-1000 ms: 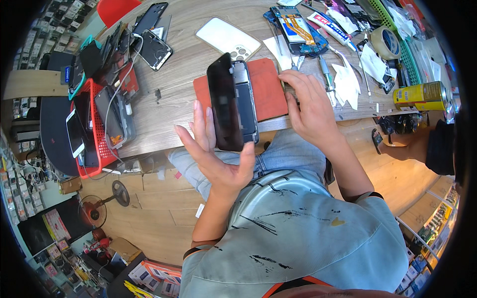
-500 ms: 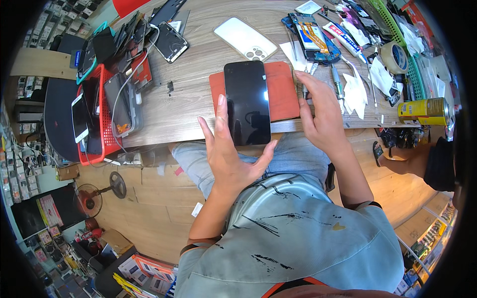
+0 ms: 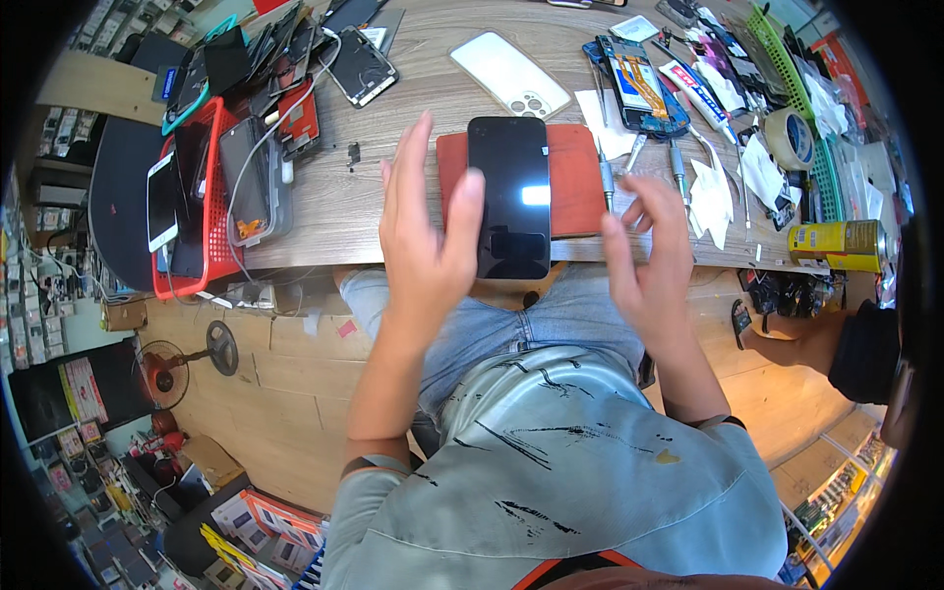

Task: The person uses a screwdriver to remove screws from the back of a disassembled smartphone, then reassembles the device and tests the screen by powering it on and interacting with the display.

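Note:
A black phone (image 3: 503,172) lies screen up on a reddish-brown mat (image 3: 578,182), its lower end reaching past the table's front edge. My left hand (image 3: 425,236) is just left of the phone, palm turned inward and fingers stretched upward. Its thumb is by the phone's left edge; I cannot tell whether they touch. To the right of the mat, my right hand (image 3: 654,256) has its fingers bent and thumb apart, with nothing seen in it. Beside its fingertips lies a slim screwdriver (image 3: 607,182), and another screwdriver (image 3: 678,162) rests farther right.
A white phone case or back (image 3: 506,74) lies beyond the mat. An opened phone (image 3: 637,84), a glue tube (image 3: 696,98), tape roll (image 3: 790,138) and yellow can (image 3: 836,246) are at right. A red basket (image 3: 224,211) of phones stands left. Another person's leg (image 3: 801,337) shows at right.
My left hand has moved from the phone's lower end up along its left side. My right hand has drawn back from the tool beside the mat. The whole view has shifted slightly.

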`<state>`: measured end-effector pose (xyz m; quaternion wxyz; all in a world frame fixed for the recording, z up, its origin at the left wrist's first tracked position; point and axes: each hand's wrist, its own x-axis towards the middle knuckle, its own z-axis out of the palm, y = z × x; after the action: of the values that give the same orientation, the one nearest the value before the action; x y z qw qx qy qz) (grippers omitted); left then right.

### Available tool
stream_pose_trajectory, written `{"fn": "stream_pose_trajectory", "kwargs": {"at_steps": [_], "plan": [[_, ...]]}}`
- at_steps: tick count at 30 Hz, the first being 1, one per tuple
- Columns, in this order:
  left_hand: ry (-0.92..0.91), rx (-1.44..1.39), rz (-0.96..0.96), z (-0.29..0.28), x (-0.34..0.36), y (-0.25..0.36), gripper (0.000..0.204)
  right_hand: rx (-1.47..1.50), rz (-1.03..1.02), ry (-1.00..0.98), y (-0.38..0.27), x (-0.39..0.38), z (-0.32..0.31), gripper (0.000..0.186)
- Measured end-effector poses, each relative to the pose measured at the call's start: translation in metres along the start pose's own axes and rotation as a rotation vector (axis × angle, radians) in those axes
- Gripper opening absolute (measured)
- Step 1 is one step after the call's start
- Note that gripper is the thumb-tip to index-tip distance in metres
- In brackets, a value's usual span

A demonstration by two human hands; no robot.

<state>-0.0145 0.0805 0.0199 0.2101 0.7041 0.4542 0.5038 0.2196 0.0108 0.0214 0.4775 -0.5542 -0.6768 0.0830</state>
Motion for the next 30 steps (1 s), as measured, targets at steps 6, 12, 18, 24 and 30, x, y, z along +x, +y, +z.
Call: {"fn": "stream_pose_trajectory", "kwargs": {"at_steps": [6,12,18,24,30], "plan": [[-0.206,-0.063,-0.257,0.008,0.049,-0.003,0.046,0.435,0.300,-0.209,-0.039,-0.051,0.016,0.072],[-0.277,0.089,-0.210,0.024,0.058,-0.014,0.044,1.061,0.663,-0.215,-0.052,-0.056,0.031,0.098],[-0.290,-0.112,-0.322,0.024,0.059,-0.008,0.050,1.286,0.729,-0.228,-0.055,-0.044,0.029,0.104],[-0.186,-0.340,-0.421,0.022,0.053,0.002,0.053,1.356,0.793,-0.232,-0.055,-0.036,0.022,0.103],[-0.090,-0.644,-0.352,0.023,0.037,0.035,0.056,1.204,0.720,-0.309,-0.057,-0.029,0.019,0.112]]}}
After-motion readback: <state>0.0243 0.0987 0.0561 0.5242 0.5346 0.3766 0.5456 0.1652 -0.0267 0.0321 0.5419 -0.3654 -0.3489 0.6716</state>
